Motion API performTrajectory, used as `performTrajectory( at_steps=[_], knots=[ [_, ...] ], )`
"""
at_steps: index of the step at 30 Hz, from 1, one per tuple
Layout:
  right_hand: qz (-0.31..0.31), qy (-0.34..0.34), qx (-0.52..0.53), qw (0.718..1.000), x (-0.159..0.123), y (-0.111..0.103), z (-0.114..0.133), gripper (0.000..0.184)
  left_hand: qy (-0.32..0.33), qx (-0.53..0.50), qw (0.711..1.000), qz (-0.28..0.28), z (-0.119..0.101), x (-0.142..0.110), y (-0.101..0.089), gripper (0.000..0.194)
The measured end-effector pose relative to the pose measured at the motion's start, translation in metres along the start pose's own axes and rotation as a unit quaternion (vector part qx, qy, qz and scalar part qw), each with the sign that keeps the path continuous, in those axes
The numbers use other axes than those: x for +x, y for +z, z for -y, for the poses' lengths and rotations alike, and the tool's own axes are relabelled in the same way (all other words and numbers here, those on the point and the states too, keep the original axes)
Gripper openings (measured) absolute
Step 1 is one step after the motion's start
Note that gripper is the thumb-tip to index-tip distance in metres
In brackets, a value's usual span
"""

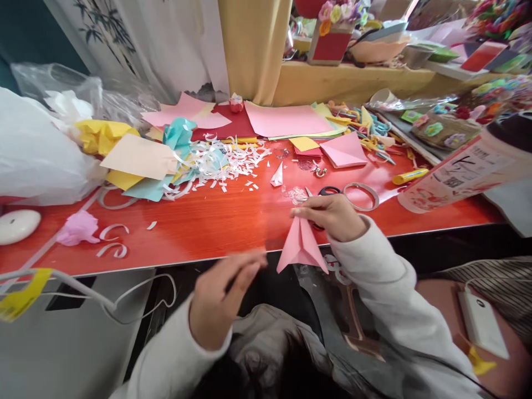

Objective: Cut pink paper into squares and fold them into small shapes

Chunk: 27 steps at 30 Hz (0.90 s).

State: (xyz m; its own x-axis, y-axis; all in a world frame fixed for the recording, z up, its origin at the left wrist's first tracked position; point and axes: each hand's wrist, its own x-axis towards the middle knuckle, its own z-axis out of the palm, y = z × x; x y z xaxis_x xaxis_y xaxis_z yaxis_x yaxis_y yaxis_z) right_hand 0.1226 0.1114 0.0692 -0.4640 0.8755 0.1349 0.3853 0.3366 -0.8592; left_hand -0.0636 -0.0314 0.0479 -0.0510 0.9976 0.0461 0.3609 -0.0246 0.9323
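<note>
My right hand [330, 216] pinches the narrow top of a folded piece of pink paper [301, 246], which hangs point up with its wider, pleated part spreading downward at the table's front edge. To the left of it, my left hand [224, 293] is in the air, slightly smeared by motion. Its fingers are stretched out with the thumb apart, and nothing shows in them. Scissors [330, 190] with black handles lie behind my right hand, which partly hides them. A small folded pink paper piece [277, 175] rests on the red table [199, 221] farther back.
Shredded white paper strips [224, 160] and crumpled paper are heaped at the left. Pink sheets [286, 119] and a stack of pink squares [344, 149] lie at the back. A tape roll [361, 196], a yellow marker [409, 176] and a large cup [465, 172] stand or lie at right.
</note>
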Motion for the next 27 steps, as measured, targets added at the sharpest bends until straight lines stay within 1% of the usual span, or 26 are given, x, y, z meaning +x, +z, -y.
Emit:
performTrajectory(
  at_steps=[1, 2, 3, 4, 5, 7, 8, 9, 11, 13, 14, 16, 18, 20, 22, 24, 25, 27],
  knots=[
    [0.014, 0.001, 0.021, 1.0, -0.001, 0.008, 0.004, 0.027, 0.014, 0.043, 0.998, -0.042, -0.005, 0.016, -0.004, 0.023],
    [0.023, -0.001, 0.046, 0.999, -0.001, 0.016, 0.009, 0.028, 0.025, 0.06, 0.997, -0.034, -0.009, 0.033, -0.006, 0.027],
    [0.029, -0.001, 0.069, 0.997, -0.001, 0.023, 0.012, 0.029, 0.022, 0.051, 0.998, 0.022, -0.012, 0.048, -0.006, 0.029],
    [0.034, -0.004, 0.088, 0.996, 0.0, 0.029, 0.014, 0.03, 0.018, 0.02, 0.997, 0.078, -0.012, 0.06, -0.004, 0.026],
    [0.036, -0.004, 0.103, 0.994, 0.0, 0.033, 0.016, 0.03, 0.011, -0.009, 0.995, 0.098, -0.011, 0.07, -0.001, 0.025],
    [0.041, 0.009, 0.12, 0.992, 0.001, 0.036, 0.014, 0.036, -0.009, -0.057, 0.995, 0.087, -0.007, 0.081, 0.003, 0.029],
    [0.049, 0.02, 0.116, 0.992, 0.0, 0.036, 0.012, 0.04, -0.02, -0.077, 0.995, 0.066, -0.004, 0.083, 0.004, 0.03],
    [0.066, 0.034, 0.103, 0.992, -0.001, 0.035, 0.01, 0.039, -0.032, -0.097, 0.994, 0.045, -0.001, 0.083, 0.004, 0.03],
    [0.111, 0.055, 0.07, 0.99, -0.005, 0.035, 0.005, 0.032, -0.049, -0.132, 0.99, 0.017, 0.003, 0.083, 0.003, 0.028],
    [0.142, 0.071, 0.068, 0.985, -0.01, 0.037, 0.002, 0.039, -0.054, -0.144, 0.988, 0.0, 0.006, 0.083, 0.001, 0.025],
    [0.149, 0.079, 0.091, 0.981, -0.013, 0.038, 0.001, 0.04, -0.053, -0.14, 0.989, -0.008, 0.006, 0.083, 0.0, 0.025],
    [0.157, 0.101, 0.161, 0.969, -0.019, 0.04, 0.002, 0.034, -0.051, -0.129, 0.99, -0.019, 0.007, 0.084, 0.0, 0.026],
    [0.167, 0.129, 0.212, 0.954, -0.024, 0.04, 0.002, 0.028, -0.053, -0.127, 0.99, -0.014, 0.007, 0.084, 0.002, 0.024],
    [0.175, 0.156, 0.227, 0.945, -0.028, 0.035, 0.001, 0.029, -0.051, -0.124, 0.991, -0.008, 0.008, 0.085, 0.003, 0.024],
    [0.185, 0.175, 0.22, 0.942, -0.03, 0.026, -0.001, 0.031, -0.044, -0.127, 0.991, -0.018, 0.01, 0.088, 0.002, 0.024],
    [0.188, 0.176, 0.207, 0.944, -0.028, 0.018, -0.001, 0.036, -0.036, -0.134, 0.99, -0.036, 0.012, 0.092, -0.001, 0.025],
    [0.182, 0.165, 0.197, 0.949, -0.025, 0.015, -0.001, 0.039, -0.034, -0.134, 0.989, -0.044, 0.013, 0.095, -0.003, 0.025],
    [0.155, 0.119, 0.162, 0.967, -0.015, 0.014, 0.003, 0.041, -0.034, -0.135, 0.989, -0.054, 0.013, 0.101, -0.008, 0.028]
  ],
)
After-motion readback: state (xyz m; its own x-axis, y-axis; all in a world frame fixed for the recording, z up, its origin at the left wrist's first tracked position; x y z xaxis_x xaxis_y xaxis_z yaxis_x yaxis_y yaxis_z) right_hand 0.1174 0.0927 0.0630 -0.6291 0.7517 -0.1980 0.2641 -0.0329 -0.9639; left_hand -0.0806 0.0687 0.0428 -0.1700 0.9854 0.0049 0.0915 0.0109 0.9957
